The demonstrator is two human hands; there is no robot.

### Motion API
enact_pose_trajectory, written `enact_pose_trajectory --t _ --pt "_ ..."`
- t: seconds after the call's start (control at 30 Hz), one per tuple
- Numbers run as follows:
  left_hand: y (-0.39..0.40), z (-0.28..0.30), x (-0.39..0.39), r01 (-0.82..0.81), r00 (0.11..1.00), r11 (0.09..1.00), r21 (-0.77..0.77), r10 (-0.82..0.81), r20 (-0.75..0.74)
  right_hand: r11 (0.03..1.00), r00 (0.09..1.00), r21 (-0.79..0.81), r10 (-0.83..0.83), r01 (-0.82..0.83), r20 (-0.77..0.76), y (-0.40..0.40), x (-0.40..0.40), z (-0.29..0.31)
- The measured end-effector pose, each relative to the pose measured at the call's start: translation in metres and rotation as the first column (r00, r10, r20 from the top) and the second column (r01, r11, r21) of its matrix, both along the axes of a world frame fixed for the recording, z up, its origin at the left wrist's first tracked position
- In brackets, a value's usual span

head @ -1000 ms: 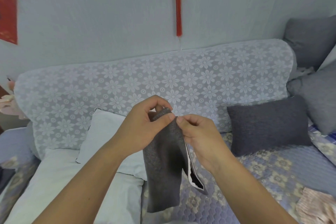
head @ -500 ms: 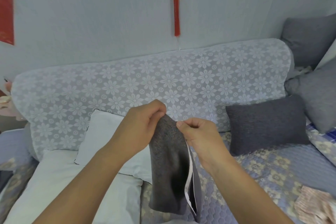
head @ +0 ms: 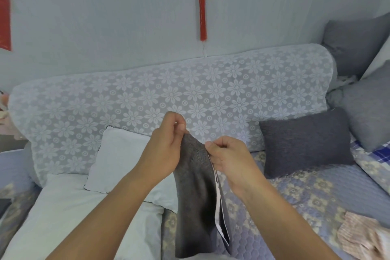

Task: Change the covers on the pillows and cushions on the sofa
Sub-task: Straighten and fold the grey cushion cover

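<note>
Cover: a limp dark grey knitted cushion cover (head: 196, 192) hangs in front of the sofa (head: 168, 95), held up by its top corner, its white-lined opening edge facing right.
Left hand: the left hand (head: 164, 148) pinches the top corner, fingers curled on the cloth.
Right hand: the right hand (head: 228, 158) pinches the opening edge just beside it.
Inserts: two bare white pillows (head: 118, 160) lie below left.
Done: a dark grey rectangular cushion (head: 304, 141) leans at right.
Risk: a corner-only grip may let the cover twist, so the opening is lost, or slip and fall.
</note>
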State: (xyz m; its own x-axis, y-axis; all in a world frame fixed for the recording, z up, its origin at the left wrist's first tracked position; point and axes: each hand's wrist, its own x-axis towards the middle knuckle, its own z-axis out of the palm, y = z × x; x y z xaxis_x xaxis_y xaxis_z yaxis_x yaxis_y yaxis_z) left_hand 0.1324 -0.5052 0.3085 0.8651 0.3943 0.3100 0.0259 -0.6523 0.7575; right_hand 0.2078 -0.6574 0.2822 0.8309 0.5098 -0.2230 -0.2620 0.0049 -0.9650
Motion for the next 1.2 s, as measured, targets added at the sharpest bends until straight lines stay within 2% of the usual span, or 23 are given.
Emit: enact_pose_trajectory --t 0.1,0.17,0.27,0.4,0.5,0.6,0.7,0.83,0.9,1.0,1.03,1.07,1.13,1.2 --pt "-0.006 0.0 -0.002 0.081 0.997 0.996 -0.028 -0.08 0.013 1.0 1.0 0.017 0.012 -0.012 0.012 0.0 -0.001 0.002" --pt "-0.009 -0.002 0.0 0.116 0.993 0.988 0.101 -0.114 -0.029 0.999 0.999 0.021 0.032 -0.032 0.03 0.0 -0.002 0.004" --pt "-0.009 -0.006 0.005 0.105 0.991 0.933 0.344 -0.068 -0.119 0.998 0.998 -0.01 0.06 -0.06 0.036 0.003 -0.003 0.001" --pt "-0.008 0.0 0.007 0.092 0.995 0.856 0.508 -0.055 -0.088 0.991 0.997 -0.108 0.078 -0.079 -0.008 0.006 0.007 -0.014" --pt "0.003 0.007 0.006 -0.004 0.999 0.868 0.496 0.02 -0.027 0.986 0.994 -0.149 0.06 -0.073 -0.093 -0.004 0.023 -0.035" --pt "0.017 0.009 0.002 -0.113 0.993 0.868 0.483 0.109 0.037 0.954 0.992 -0.297 0.003 -0.04 -0.125 -0.025 0.044 -0.068" --pt "0.031 0.009 -0.003 -0.226 0.974 0.865 0.448 0.216 0.075 0.847 0.994 -0.524 -0.112 0.087 -0.017 -0.054 0.07 -0.102" --pt "0.053 0.003 -0.007 -0.34 0.937 0.82 0.46 0.338 0.088 0.726 0.964 -0.635 -0.219 0.263 0.149 -0.09 0.093 -0.116" --pt "0.066 -0.009 -0.007 -0.382 0.906 0.777 0.5 0.421 0.037 0.726 0.952 -0.618 -0.203 0.303 0.229 -0.098 0.096 -0.107" --pt "0.078 -0.025 -0.007 -0.485 0.823 0.688 0.54 0.568 0.016 0.804 0.952 -0.55 -0.064 0.228 0.3 -0.097 0.09 -0.082" --pt "0.071 -0.031 -0.005 -0.515 0.81 0.689 0.511 0.585 0.028 0.822 0.949 -0.543 0.01 0.172 0.315 -0.093 0.083 -0.072" --pt "0.055 -0.036 0.0 -0.514 0.825 0.738 0.437 0.564 0.017 0.835 0.937 -0.54 0.094 0.11 0.336 -0.085 0.076 -0.061" --pt "0.006 -0.051 0.014 -0.351 0.921 0.906 0.235 0.38 -0.089 0.84 0.881 -0.543 0.249 0.011 0.403 -0.062 0.056 -0.04" --pt "-0.048 -0.07 0.023 -0.186 0.964 0.976 0.117 0.204 -0.171 0.843 0.809 -0.538 0.316 0.0 0.495 -0.036 0.035 -0.02"
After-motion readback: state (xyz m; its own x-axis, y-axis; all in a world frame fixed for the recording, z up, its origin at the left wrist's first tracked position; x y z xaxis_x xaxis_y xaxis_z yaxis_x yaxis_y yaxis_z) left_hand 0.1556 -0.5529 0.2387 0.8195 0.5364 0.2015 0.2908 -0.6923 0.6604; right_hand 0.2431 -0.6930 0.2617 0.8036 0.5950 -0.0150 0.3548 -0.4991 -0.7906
